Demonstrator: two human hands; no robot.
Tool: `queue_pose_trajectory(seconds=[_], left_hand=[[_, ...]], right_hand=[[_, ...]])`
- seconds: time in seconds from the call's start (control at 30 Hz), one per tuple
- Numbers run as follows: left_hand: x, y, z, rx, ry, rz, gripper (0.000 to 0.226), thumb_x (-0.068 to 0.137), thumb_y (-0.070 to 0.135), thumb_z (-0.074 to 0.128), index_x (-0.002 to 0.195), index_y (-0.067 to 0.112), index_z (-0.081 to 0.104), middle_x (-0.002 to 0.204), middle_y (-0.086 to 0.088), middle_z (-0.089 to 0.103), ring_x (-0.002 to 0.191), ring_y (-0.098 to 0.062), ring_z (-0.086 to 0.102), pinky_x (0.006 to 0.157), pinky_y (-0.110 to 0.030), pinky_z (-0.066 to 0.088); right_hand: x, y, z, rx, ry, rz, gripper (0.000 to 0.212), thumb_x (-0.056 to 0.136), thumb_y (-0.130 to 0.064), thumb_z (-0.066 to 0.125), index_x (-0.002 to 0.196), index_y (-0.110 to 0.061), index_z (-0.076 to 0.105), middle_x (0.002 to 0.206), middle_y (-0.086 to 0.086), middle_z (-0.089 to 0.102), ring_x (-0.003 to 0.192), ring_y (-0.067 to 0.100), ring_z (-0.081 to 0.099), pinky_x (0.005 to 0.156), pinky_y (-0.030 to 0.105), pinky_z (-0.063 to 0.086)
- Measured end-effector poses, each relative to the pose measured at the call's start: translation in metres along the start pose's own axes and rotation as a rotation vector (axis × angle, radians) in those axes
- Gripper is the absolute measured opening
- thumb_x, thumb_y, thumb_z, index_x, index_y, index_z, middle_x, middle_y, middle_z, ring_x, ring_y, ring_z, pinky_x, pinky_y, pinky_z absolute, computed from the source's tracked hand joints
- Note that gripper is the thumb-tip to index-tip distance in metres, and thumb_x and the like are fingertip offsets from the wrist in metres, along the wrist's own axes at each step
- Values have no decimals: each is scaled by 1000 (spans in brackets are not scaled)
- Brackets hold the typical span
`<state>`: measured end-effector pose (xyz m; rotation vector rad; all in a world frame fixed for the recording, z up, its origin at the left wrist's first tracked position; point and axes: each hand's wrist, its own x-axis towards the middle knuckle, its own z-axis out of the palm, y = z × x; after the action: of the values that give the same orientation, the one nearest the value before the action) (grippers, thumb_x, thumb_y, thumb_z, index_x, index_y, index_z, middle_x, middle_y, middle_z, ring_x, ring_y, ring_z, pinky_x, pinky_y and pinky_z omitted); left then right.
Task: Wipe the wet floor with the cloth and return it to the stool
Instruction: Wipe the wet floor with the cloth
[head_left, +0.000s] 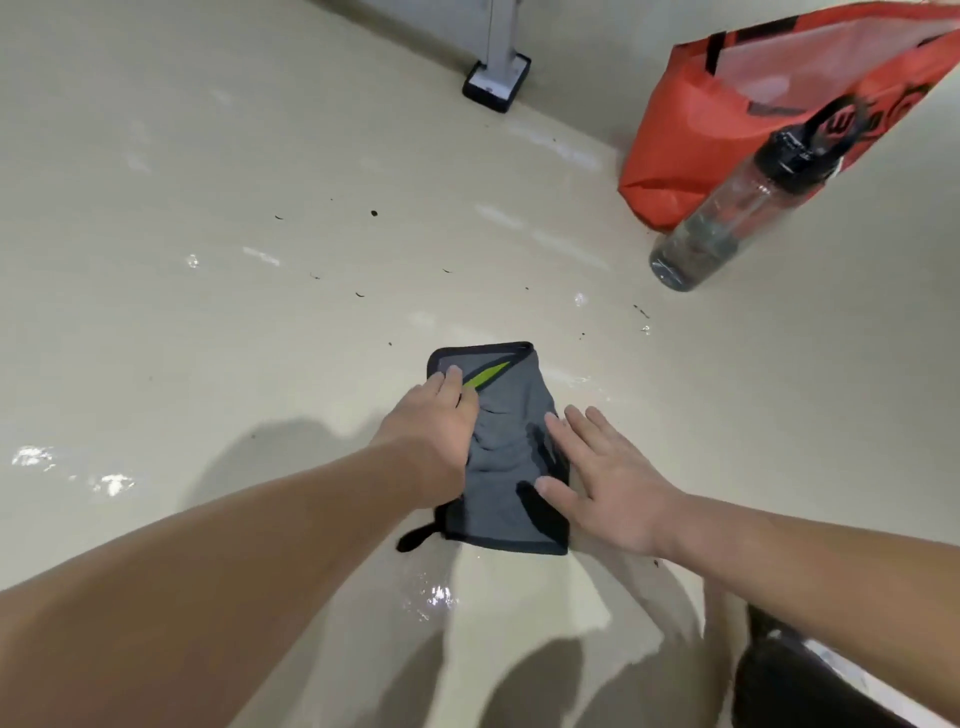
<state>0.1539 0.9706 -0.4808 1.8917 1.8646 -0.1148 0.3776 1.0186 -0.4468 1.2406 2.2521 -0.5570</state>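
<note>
A grey cloth (506, 415) with black edging and a lime-green stripe lies folded flat on the beige floor (208, 208). My left hand (431, 426) rests on its left side, fingers bent over the fabric near the green stripe. On the cloth's right edge my right hand (602, 467) lies flat, fingers spread and the thumb on the fabric. Shiny wet patches (436, 597) show just in front of the cloth and at the far left (67, 467). No stool is recognisable in the view.
An orange bag (727, 119) stands at the back right with a clear bottle (737, 208) with a black cap in front of it. A grey post on a black foot (496, 78) stands at the back. A dark object (800, 686) sits at the bottom right corner.
</note>
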Motion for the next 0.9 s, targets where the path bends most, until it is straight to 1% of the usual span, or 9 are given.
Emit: queue_pose_trajectory(seconds=[0.07, 0.13, 0.23, 0.33, 0.47, 0.6, 0.7, 0.8, 0.9], left_hand=[[-9, 13, 1, 42, -42, 44, 77, 91, 19, 55, 158, 7, 19, 165, -18, 17, 149, -29, 22, 122, -33, 25], [-14, 18, 0, 52, -71, 57, 75, 88, 17, 59, 154, 8, 24, 157, -14, 28, 141, -26, 32, 114, -30, 31], [-9, 13, -4, 152, -50, 22, 79, 92, 23, 62, 156, 5, 20, 161, -17, 21, 146, -28, 27, 116, -31, 30], [-12, 5, 1, 249, -39, -24, 69, 92, 25, 55, 152, 4, 27, 160, -21, 23, 145, -30, 29, 120, -34, 28], [-23, 11, -6, 249, -81, -82, 52, 90, 19, 44, 141, 8, 39, 143, -14, 33, 131, -26, 35, 111, -30, 34], [-24, 22, -7, 359, -100, -117, 76, 75, 12, 25, 150, 6, 31, 155, -19, 25, 141, -32, 26, 117, -35, 29], [-10, 34, -1, 309, -102, -176, 74, 78, 17, 35, 151, 8, 25, 159, -21, 15, 141, -31, 28, 117, -33, 29], [18, 59, 4, 204, -53, -196, 82, 61, 13, 18, 142, 14, 33, 156, -13, 17, 133, -24, 34, 111, -27, 33], [55, 97, 7, 226, -2, -114, 77, 71, 9, 26, 148, 11, 27, 159, -16, 14, 137, -26, 31, 115, -29, 30]], right_hand=[[-6, -4, -6, 55, -43, 44, 80, 102, -62, 34, 164, -28, -3, 172, -1, -10, 157, 19, -16, 127, 34, -4], [-3, -15, 0, 49, -40, -8, 82, 102, -62, 35, 164, -25, -4, 172, 0, -11, 157, 18, -15, 127, 32, -4], [29, -31, 12, 8, 29, -193, 87, 103, -54, 43, 163, -15, -6, 170, 6, -16, 157, 20, -16, 125, 28, -8], [64, -38, 27, 15, 64, -354, 91, 103, -45, 50, 162, -10, -9, 169, 12, -20, 156, 25, -18, 127, 34, -6], [87, -24, 42, 26, 90, -407, 91, 99, -61, 43, 164, -22, -8, 169, 2, -25, 154, 17, -26, 127, 41, -8], [106, 0, 36, -43, 108, -457, 102, 89, -82, 37, 162, -33, -12, 167, -5, -30, 150, 10, -32, 125, 38, -15], [122, 24, 19, 28, 125, -400, 106, 85, -87, 38, 161, -34, -15, 165, -7, -32, 149, 9, -33, 125, 40, -15], [131, 68, 3, 95, 129, -239, 111, 82, -89, 39, 160, -34, -18, 163, -7, -35, 149, 11, -34, 123, 39, -18], [131, 124, -5, 179, 134, -81, 120, 77, -90, 46, 159, -34, -21, 163, -6, -36, 149, 12, -34, 123, 39, -17]])
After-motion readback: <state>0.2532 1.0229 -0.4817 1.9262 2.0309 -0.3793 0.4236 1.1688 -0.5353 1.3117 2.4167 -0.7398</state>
